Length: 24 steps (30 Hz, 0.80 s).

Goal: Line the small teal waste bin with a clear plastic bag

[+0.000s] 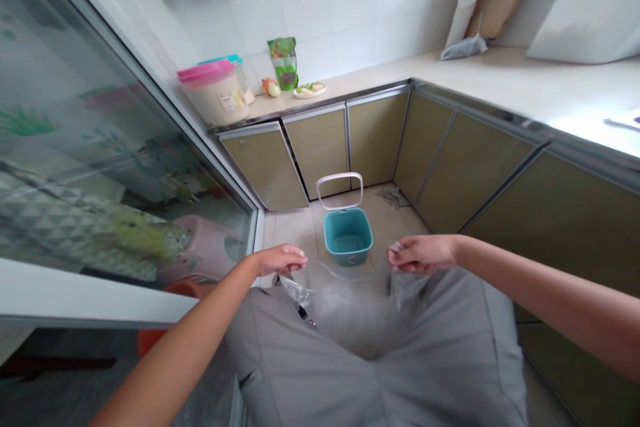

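Observation:
A thin see-through plastic bag (355, 310) hangs spread between my hands, in front of my knees. My left hand (283, 260) pinches its rim on one side, and my right hand (420, 253) grips the rim on the other. The bag's lower part is blurred. Just beyond it on the floor stands a small teal bin (347, 233) with nothing visible inside. Its pale pink rim frame (340, 177) is swung up at the back. Neither hand touches the bin.
Low cabinets (380, 133) run around the corner behind the bin. On the counter stand a pink-lidded tub (220, 93), a green pouch (284, 65), an onion (271, 87) and a plate of cut food (310, 90). A glass sliding door (125, 147) borders my left side.

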### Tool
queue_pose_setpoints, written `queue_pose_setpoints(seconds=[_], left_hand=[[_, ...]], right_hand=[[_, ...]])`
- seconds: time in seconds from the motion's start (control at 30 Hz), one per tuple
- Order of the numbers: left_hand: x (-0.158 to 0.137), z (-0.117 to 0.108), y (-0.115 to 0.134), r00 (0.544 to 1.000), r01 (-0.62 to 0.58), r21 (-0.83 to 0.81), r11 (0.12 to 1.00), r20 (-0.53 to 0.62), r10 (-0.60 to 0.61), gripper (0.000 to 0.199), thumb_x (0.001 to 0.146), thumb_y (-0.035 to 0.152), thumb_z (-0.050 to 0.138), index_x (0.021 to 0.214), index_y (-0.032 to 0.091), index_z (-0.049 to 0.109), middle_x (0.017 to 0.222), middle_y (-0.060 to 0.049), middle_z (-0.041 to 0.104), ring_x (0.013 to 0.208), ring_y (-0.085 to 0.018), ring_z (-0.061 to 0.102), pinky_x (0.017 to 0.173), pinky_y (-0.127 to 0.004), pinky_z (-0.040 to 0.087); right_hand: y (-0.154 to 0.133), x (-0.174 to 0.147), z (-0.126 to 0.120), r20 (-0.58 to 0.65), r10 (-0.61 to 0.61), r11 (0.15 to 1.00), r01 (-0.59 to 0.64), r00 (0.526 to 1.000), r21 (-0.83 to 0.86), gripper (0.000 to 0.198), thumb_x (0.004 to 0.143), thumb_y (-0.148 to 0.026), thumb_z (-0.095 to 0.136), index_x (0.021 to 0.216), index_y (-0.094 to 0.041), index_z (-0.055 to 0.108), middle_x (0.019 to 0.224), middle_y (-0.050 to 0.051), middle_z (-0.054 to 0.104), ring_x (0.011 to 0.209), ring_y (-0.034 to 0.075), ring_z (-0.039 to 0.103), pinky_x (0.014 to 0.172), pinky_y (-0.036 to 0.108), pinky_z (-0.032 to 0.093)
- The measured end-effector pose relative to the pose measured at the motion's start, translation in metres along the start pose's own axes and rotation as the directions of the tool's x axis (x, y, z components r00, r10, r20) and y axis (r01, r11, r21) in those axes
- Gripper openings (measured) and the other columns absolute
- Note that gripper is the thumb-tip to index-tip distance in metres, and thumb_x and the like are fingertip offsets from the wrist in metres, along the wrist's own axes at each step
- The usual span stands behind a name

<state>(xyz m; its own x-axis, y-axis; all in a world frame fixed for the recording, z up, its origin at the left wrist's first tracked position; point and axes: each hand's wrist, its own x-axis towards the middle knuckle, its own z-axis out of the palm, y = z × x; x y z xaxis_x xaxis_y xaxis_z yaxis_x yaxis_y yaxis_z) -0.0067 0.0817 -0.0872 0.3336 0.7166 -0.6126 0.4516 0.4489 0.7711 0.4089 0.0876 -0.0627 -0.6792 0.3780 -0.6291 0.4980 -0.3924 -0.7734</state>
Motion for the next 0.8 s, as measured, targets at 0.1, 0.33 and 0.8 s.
queue_pose_setpoints(seconds=[0.1,0.33,0.8], left_hand=[[0.005,-0.017,0.028,0.997,-0.073,-0.175,0.982,0.016,0.077,0.039,0.072,0.047,0.086,0.089,0.015,0.072,0.061,0.006,0.042,0.047,-0.004,0.026,0.045,-0.020,0.013],[0.005,-0.048,0.081,0.944,-0.327,-0.317,0.891,-0.163,0.288,0.045,0.087,0.029,0.075,0.129,0.021,0.063,0.063,0.010,0.030,0.044,-0.003,0.022,0.045,-0.016,0.013],[0.030,-0.047,0.072,0.884,-0.434,-0.260,0.863,-0.310,0.351,0.073,0.081,0.025,0.079,0.147,0.025,0.049,0.062,0.013,0.028,0.045,-0.004,0.018,0.044,-0.018,0.011]], right_hand=[[-0.029,-0.005,-0.016,-0.184,-0.066,0.996,0.076,0.981,0.047,0.051,0.075,-0.064,0.078,0.093,-0.020,0.061,0.066,-0.006,0.045,0.049,0.005,0.027,0.039,0.018,0.015],[-0.080,-0.017,-0.043,-0.432,-0.201,0.976,0.219,0.879,-0.010,0.041,0.082,-0.054,0.075,0.105,-0.023,0.060,0.066,-0.006,0.043,0.047,0.005,0.027,0.040,0.017,0.014],[-0.077,-0.008,-0.060,-0.593,-0.228,0.974,0.181,0.772,-0.138,0.054,0.087,-0.039,0.070,0.137,-0.028,0.054,0.066,-0.007,0.046,0.045,0.005,0.031,0.040,0.017,0.019]])
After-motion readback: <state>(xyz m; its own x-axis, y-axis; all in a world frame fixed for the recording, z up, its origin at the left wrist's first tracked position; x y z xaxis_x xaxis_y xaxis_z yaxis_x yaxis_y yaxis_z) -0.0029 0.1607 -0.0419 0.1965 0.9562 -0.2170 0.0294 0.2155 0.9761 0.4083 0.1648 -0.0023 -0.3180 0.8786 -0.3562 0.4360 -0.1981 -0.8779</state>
